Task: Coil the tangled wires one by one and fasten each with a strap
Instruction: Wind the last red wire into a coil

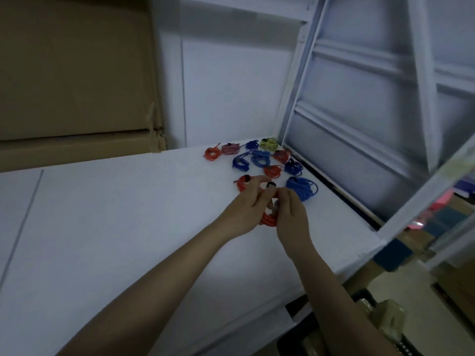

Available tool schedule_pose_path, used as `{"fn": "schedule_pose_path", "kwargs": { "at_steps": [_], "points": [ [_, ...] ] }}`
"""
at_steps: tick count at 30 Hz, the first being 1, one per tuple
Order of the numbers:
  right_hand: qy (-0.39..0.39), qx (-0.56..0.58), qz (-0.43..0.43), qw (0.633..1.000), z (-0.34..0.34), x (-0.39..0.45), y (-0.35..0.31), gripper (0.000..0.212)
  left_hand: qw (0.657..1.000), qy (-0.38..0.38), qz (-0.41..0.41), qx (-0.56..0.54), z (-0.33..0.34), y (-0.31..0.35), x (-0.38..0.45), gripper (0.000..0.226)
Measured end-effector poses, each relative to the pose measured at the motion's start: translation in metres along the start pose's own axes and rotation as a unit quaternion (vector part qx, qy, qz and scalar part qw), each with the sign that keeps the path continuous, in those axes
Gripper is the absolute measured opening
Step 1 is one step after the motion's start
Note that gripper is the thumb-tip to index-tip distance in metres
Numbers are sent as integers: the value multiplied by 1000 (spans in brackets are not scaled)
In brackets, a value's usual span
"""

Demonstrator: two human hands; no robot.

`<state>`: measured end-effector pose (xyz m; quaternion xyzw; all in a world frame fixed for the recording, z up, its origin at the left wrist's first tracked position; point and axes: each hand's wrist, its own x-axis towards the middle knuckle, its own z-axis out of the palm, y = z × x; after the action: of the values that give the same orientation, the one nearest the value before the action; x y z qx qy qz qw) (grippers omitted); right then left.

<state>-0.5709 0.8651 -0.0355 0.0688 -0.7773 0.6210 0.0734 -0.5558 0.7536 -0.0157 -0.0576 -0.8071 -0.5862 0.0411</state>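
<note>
Two-handed grip, red coil (268, 219) half-hidden

Table (128, 227) is plain white. Coil in hand (268, 219) is orange-red with a black strap (271, 185). Beyond it on the table: orange-red coil (243, 183) with black strap, big blue coil (302, 188), more blue (241, 161) and red (272, 171) ones, one pinkish (229, 148), one yellow-green (268, 143) at the far edge. Boxes (77, 73) left of the table are brown cardboard. Frame (359, 98) to its right is white.
</note>
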Motion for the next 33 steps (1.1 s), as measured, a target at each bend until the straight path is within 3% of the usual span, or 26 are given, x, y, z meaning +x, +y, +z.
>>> {"fn": "schedule_pose_path", "kwargs": {
  "at_steps": [3,6,8,12,15,17,19,22,25,27,33],
  "points": [
    [14,-18,8,1000,-24,21,17,25,996,55,-24,67,-4,-14,33,34],
    [-23,-73,-4,997,-47,50,31,22,946,143,25,290,-7,-35,72,25],
    [-48,-91,-23,994,-53,71,32,16,913,136,36,383,-3,-43,95,26],
    [-96,-160,-86,979,-68,109,38,20,832,94,-21,546,24,-41,128,30],
    [-126,-231,-158,952,-80,134,44,29,786,52,-69,612,32,-37,148,29],
    [-143,-250,-203,936,-85,147,46,33,772,38,-91,628,35,-36,153,29],
    [-166,-241,-208,934,-87,157,46,30,782,61,-89,614,39,-36,151,27],
    [-229,-204,-205,930,-88,162,44,24,815,160,-23,556,38,-32,136,23],
    [-311,-221,-235,894,-82,158,40,33,838,246,48,485,30,-24,112,16],
    [-344,-203,-228,888,-73,153,36,40,852,264,50,449,27,-18,96,15],
    [-389,-112,-231,885,-37,126,28,29,878,318,12,358,15,-20,53,15]
  ]
}}
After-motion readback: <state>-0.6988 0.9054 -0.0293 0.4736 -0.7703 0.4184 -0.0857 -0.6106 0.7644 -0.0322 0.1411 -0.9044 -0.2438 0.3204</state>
